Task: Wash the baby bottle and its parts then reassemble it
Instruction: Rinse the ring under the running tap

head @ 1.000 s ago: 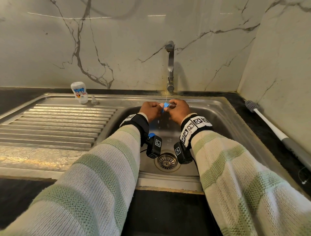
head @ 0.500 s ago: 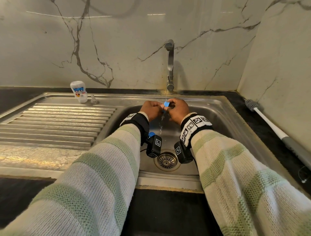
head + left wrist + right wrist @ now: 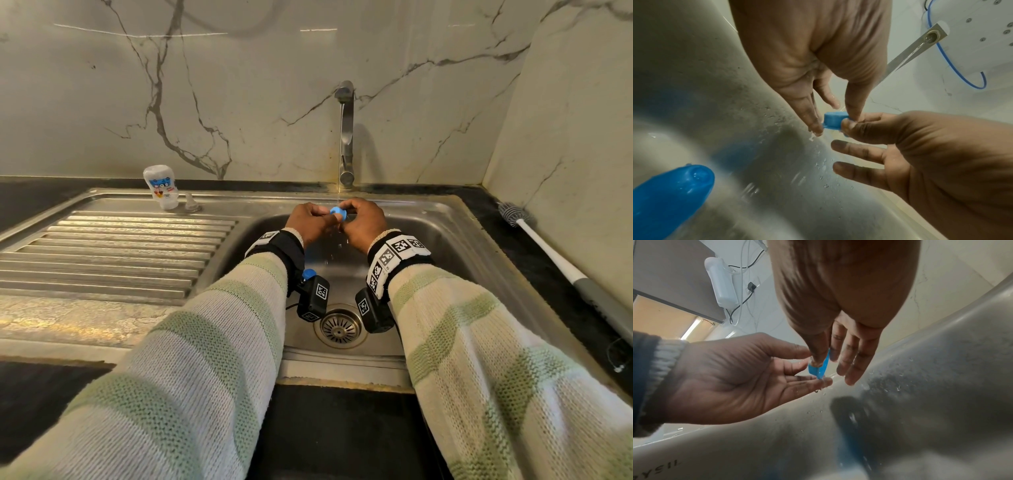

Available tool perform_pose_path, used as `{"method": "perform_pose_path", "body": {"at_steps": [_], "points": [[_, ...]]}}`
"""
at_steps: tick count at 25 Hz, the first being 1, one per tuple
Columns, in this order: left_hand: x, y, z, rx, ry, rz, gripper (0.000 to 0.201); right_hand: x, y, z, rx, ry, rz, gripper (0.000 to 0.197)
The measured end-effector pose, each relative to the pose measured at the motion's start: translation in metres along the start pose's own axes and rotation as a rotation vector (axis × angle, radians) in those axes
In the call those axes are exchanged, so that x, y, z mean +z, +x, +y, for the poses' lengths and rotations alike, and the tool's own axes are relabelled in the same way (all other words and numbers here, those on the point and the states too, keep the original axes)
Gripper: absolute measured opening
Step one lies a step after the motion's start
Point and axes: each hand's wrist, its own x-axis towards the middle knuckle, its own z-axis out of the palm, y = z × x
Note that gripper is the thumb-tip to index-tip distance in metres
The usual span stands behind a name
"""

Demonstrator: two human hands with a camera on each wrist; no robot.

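Your hands have barely shifted — both still pinch the blue collar ring (image 3: 339, 213), now turned flatter, under the tap (image 3: 346, 137) stream over the sink (image 3: 445, 246). The bottle (image 3: 161, 186) stands upside down with the teat (image 3: 191, 202) behind the drainboard; the brush (image 3: 561, 260) lies on the dark worktop (image 3: 548, 274) — marble walls behind.

Knit sleeves (image 3: 212, 359), cream with pale green stripes, ribbed cuffs. Black wristbands (image 3: 394, 260) carry white square-code tags. Black camera boxes (image 3: 313, 298) under each wrist; left one has blue knob.
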Motion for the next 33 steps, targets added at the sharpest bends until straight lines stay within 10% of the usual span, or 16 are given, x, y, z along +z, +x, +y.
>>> {"method": "perform_pose_path", "body": {"at_steps": [12,28,33], "points": [[-0.002,-0.003,0.004,0.077,0.026,0.098,0.049,-0.001,0.001,0.003,0.046,-0.036,-0.058,0.03],[-0.005,0.001,0.003,0.137,0.071,0.205,0.024,0.002,-0.008,-0.008,0.198,0.106,-0.201,0.031],[-0.002,0.0,0.004,0.113,0.078,0.192,0.029,0.005,-0.003,-0.005,0.17,0.133,-0.035,0.017]]}}
